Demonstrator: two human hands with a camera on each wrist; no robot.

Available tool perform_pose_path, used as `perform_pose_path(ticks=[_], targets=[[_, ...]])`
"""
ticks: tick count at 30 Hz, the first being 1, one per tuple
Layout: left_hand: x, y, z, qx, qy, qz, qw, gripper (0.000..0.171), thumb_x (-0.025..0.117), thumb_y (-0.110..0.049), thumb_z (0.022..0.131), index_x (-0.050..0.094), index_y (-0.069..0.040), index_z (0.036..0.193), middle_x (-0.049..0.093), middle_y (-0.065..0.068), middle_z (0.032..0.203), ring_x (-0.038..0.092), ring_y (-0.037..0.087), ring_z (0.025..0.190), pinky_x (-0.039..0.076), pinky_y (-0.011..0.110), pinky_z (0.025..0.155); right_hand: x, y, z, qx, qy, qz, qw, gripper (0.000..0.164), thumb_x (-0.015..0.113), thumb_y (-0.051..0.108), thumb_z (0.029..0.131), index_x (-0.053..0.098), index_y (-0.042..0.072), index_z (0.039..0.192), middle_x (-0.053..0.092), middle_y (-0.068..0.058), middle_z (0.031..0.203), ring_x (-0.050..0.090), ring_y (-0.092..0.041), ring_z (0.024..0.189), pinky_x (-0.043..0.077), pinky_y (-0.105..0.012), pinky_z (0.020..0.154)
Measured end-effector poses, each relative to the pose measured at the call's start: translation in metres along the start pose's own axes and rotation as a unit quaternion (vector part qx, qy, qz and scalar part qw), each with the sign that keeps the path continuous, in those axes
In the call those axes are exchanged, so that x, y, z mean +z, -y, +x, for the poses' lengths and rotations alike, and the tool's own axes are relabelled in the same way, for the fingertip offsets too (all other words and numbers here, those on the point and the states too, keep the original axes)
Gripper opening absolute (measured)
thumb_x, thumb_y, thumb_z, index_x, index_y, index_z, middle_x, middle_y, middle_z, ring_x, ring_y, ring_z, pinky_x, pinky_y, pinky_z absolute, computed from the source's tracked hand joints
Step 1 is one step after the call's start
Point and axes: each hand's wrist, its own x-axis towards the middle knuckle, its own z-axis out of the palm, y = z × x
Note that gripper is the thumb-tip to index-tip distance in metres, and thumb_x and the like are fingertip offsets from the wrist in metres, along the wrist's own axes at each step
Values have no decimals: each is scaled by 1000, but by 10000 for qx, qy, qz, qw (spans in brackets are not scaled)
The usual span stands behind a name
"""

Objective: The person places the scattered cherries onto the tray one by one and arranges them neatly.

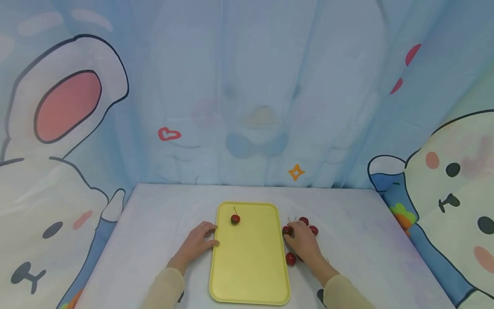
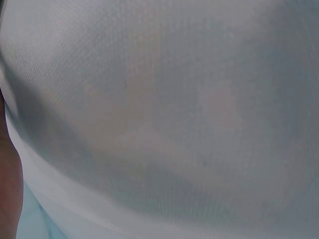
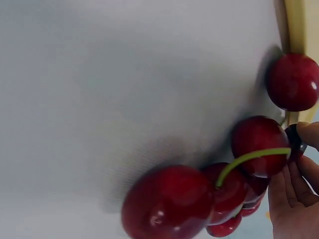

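The yellow tray [image 1: 250,262] lies in the middle of the white desk [image 1: 162,214], long side running away from the person; a single cherry [image 1: 235,219] with its stem up sits on the tray near the far left corner; the left hand [image 1: 198,243] rests flat on the desk against the tray's left edge, fingers spread and relaxed, fingertips touching the rim, holding nothing; the left wrist view gives only blurred white cloth. Over on the tray's right side the right hand [image 1: 302,241] is down among a cluster of loose cherries [image 1: 308,225] lying on the desk just beside the tray's right edge; its fingertips close on a dark cherry [image 1: 287,231] right at the rim, the grip pinching that fruit; the right wrist view shows the fingers [image 3: 294,199] curled up against the red cherries [image 3: 214,194], one green stem [image 3: 249,160] arching across them; one more cherry [image 1: 290,259] lies alone on the desk nearer the person, touching neither tray nor hand that can be told; a pale blue cartoon curtain [image 1: 247,94] stands behind the desk.
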Motion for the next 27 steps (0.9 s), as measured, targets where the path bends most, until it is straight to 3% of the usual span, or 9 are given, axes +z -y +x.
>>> perform_pose_path(ticks=[17,23,27], targets=[[-1,-4,-1,-37,-18,80,10000,46,76,-23,86,60,-5,126,58,6,122,61,22,112,51,37,99,4,21,21,-475,-264,408,9977,37,75,13,86,65,-3,118,63,-16,111,61,-31,104,54,-45,91],[-1,-3,-1,-94,9,80,9999,46,75,-24,87,60,-6,126,58,5,122,60,22,113,50,38,100,12,35,31,-947,-422,477,9935,36,77,10,83,66,-5,114,63,-18,108,62,-33,101,54,-46,89],[0,-2,0,-117,14,-5,9999,45,75,-23,87,60,-6,126,58,5,123,60,22,113,50,38,100,18,45,37,-1086,-306,463,9925,35,77,8,83,66,-5,114,63,-17,109,61,-32,103,54,-45,90]])
